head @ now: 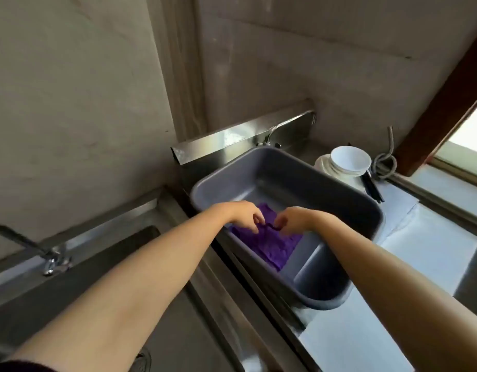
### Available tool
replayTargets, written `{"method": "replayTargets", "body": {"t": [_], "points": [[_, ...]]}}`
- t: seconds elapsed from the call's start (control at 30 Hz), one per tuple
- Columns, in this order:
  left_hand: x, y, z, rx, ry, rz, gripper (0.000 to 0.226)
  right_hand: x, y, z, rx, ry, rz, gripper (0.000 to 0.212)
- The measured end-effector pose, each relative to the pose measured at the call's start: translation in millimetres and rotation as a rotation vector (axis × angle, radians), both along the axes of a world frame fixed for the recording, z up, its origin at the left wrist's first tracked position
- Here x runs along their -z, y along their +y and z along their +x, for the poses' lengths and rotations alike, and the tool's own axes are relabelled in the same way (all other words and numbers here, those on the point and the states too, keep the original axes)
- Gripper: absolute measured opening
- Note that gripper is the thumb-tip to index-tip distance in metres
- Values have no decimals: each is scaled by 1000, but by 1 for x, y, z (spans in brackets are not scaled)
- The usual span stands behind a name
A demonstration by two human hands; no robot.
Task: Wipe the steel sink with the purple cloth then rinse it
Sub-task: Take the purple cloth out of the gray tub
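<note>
**Steel sink (pixel 103 259) unwiped as yet, by the look of it; both hands are on the purple cloth (pixel 269 245)**

Steel sink lies at the lower left, set into the steel surface (pixel 433 251), with its tap (pixel 25 245) at the back rim. Nothing touches it. To its right a grey plastic tub (pixel 312 183) sits in a second recess. The purple cloth lies inside this tub, spread over the floor at the near end. A stack of white bowls (pixel 350 159) stands just beyond the tub's far right corner.

Both arms reach into the tub. The left hand (pixel 245 213) and right hand (pixel 293 218) meet over the cloth's far edge. Their fingers are curled downward and appear to pinch the fabric between them. No water can be seen running.

I judge this to be the pick-up step, with the wiping not yet begun. Whether the cloth is wet cannot be told.

The next move calls for:
- gathering the cloth into one firm hold;
- lifting it clear of the tub's rim;
- carrying it left over the divider into the sink, then pressing it flat against the steel.
</note>
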State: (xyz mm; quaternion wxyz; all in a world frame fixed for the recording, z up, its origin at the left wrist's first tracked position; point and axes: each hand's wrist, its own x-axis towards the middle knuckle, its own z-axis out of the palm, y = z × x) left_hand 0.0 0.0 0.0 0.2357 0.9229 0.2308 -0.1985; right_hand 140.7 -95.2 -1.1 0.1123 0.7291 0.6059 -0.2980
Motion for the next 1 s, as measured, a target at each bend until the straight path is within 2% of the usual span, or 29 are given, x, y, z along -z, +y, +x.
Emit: {"method": "replayTargets", "body": {"t": [0.13,0.23,0.3,0.37,0.47,0.57,0.63,0.77,0.8,0.93,1.0], "points": [[16,0,8,-4,128,12,60,28,-5,4,46,-109,57,41],[23,2,13,-14,225,0,69,47,-5,9,117,-120,86,60],[30,3,13,-50,261,-16,75,54,-6,8,156,-161,116,72],[34,5,15,-92,250,-38,80,58,-6,5,194,-198,159,76],[38,7,17,-116,232,-56,86,62,-4,3,261,-199,162,67],[37,8,20,-94,201,-24,86,62,-1,2,318,-153,200,36],[36,7,22,-65,187,-1,81,60,-1,3,350,-117,239,24],[36,3,25,-93,179,32,74,43,0,9,391,59,306,24],[34,2,26,-126,142,30,69,36,2,11,395,117,345,25],[24,-4,29,-243,-139,39,23,7,1,11,362,211,462,23],[12,-1,30,-291,-215,36,15,-8,6,16,349,213,471,27]]}}
